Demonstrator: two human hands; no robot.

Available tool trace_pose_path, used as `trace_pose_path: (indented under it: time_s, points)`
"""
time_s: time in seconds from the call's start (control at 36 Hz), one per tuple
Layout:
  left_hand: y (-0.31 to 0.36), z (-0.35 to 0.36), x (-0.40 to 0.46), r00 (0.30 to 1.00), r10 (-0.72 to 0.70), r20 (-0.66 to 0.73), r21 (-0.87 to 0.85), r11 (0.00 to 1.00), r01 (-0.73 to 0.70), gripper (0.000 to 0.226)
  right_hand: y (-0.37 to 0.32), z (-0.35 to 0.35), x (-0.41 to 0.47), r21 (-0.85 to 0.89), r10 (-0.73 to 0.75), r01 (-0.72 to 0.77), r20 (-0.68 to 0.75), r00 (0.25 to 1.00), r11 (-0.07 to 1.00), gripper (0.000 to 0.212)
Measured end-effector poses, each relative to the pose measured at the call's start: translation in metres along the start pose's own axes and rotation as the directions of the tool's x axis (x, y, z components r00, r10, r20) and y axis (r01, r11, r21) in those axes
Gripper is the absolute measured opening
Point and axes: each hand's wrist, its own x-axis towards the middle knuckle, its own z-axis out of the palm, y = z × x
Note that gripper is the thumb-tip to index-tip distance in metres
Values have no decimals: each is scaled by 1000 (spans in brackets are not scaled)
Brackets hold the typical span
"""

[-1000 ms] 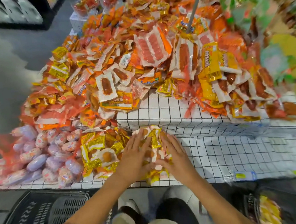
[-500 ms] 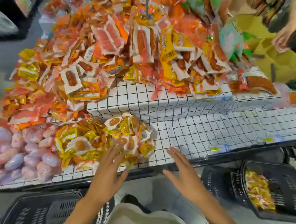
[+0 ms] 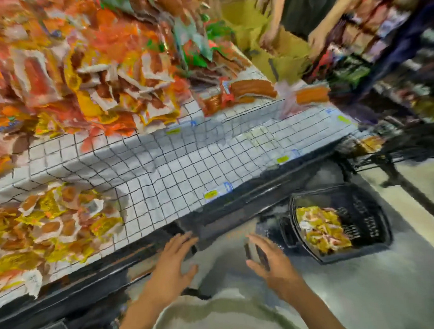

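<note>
Seen from the head camera, blurred by motion, a person stands at a two-tier table (image 3: 186, 171) covered in a white cloth with a black grid. The left hand (image 3: 171, 266) hovers just off the table's dark front edge, fingers straight and spread, holding nothing. The right hand (image 3: 272, 260) hangs beside it over the grey floor (image 3: 371, 294), also spread open and empty. A pile of yellow snack packets (image 3: 49, 225) lies on the lower tier, to the left of the left hand and apart from it. A black basket (image 3: 369, 221) stands on the floor near the right hand, against the table's front, with more yellow packets (image 3: 321, 231) inside it. The upper tier carries a large heap of orange and red packets (image 3: 78, 71), with sausage packs (image 3: 254, 88) at its right end. At the top right, another person's two hands (image 3: 317, 41) reach down towards the far corner of the table.
</note>
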Motion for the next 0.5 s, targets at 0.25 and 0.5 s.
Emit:
trace_pose_path:
  time_s: [0.25,0.5]
  points:
    - [97,48,85,953,242,184,82,962,-260,56,106,-65,-58,232,302,-246,-246,921,941,57]
    - [168,94,181,846,302,439,139,907,-397,61,150,-101,-105,396,593,-451,-412,692,800,61]
